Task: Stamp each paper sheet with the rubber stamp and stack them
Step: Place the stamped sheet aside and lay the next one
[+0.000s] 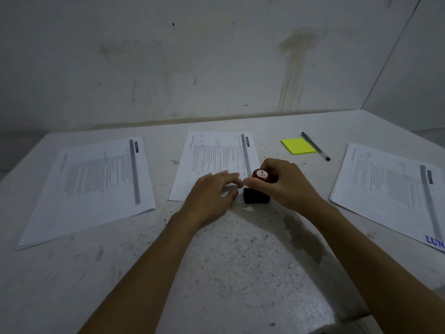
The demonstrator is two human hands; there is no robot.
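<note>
A printed paper sheet [216,157] lies in the middle of the table. My left hand [214,191] rests flat on its near right corner with fingers straight. My right hand [281,182] grips the red knob of the rubber stamp [261,175], marked "TOP". The stamp's black base [255,197] stands at the sheet's near right corner; whether it sits on the paper or on the table I cannot tell. A stack of printed sheets [96,186] lies at the left. Another stack [395,191] at the right carries a blue stamped mark near its front corner.
A yellow sticky-note pad [298,146] and a black pen [315,145] lie at the back right of the grey speckled table [240,261]. A stained wall rises just behind the table.
</note>
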